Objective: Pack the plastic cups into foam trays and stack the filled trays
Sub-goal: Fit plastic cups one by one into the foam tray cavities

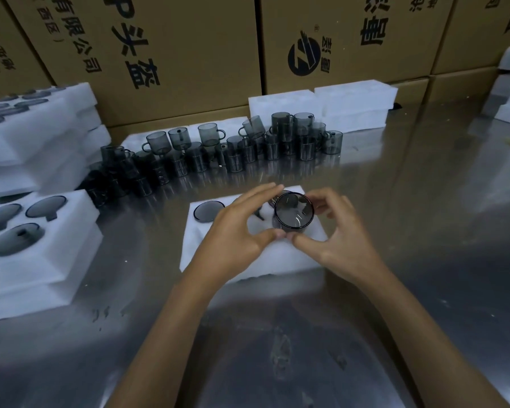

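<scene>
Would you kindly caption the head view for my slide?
Both hands seat a smoky cup into a foam tray, loose cups waiting behind.

Bare steel table (409, 219) rightward; loose cups (233, 148) crowding behind tray (248, 260).

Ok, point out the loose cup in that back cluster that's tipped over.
The cup on top, right of centre: it leans sideways, while its neighbours stand straight.

Single head camera, looking forward-down, close over steel table (395, 231).
</scene>
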Demonstrator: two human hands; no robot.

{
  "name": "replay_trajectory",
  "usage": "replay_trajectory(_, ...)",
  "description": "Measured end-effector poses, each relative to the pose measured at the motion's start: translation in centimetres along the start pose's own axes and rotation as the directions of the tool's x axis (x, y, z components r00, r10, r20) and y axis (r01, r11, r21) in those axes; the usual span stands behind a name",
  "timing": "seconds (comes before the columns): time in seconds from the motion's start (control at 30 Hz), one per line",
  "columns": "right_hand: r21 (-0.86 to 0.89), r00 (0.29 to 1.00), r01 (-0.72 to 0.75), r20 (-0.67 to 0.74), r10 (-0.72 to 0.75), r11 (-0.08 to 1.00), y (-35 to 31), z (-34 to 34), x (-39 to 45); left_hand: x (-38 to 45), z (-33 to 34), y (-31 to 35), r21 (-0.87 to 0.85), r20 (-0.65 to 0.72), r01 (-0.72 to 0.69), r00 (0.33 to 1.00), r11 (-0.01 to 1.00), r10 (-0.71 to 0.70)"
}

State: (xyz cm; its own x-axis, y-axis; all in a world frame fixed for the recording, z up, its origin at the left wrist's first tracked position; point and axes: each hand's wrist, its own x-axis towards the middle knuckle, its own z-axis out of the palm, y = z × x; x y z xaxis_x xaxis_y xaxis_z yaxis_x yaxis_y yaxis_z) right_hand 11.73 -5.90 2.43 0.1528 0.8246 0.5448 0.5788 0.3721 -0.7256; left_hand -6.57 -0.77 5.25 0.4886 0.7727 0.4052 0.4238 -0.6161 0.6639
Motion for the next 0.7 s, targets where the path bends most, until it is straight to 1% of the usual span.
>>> replay_trajectory(0.13, -0.019, 0.997, -0.069, 0.027, 0.070, 0.997, 0.2, -0.3, -0.2, -0.3, 0.2, -0.2, -0.004, 0.073, 0.072, 0.995, 0.997, -0.072)
replay_trajectory(0.23, -0.039, 0.993, -0.104, 0.045, 0.106, 0.994, 0.0, -0.3, -0.2, -0.6, 0.2, -0.4, 0.024, 0.129, 0.113, 0.985, 0.993, -0.115)
replay_trajectory(0.3, -0.005, 0.991, -0.122, 0.049, 0.122, 0.993, -0.2, -0.4, -0.1, -0.7, 0.2, -0.5, 0.042, 0.147, 0.125, 0.981, 0.991, -0.130)
replay_trajectory(0.4, 0.133, 0.984, -0.176, 0.008, 0.176, 0.976, -0.1, -0.4, 0.0, -0.8, 0.4, -0.2, 0.030, 0.154, 0.149, 0.976, 0.988, -0.152)
replay_trajectory(0.5, 0.141, 0.984, -0.176, 0.014, 0.176, 0.974, 0.0, -0.2, 0.1, -0.8, 0.8, 0.1, 0.013, 0.123, 0.153, 0.981, 0.988, -0.153)
replay_trajectory(0.6, 0.164, 0.981, -0.194, 0.036, 0.191, 0.967, 0.2, -0.2, 0.3, -0.8, 1.1, 0.4, 0.060, 0.113, 0.145, 0.982, 0.988, -0.151)
replay_trajectory(0.7, 0.148, 0.977, -0.212, 0.062, 0.205, 0.966, 0.4, -0.2, 0.4, -0.9, 1.2, 0.6, 0.113, 0.126, 0.115, 0.983, 0.987, -0.129)
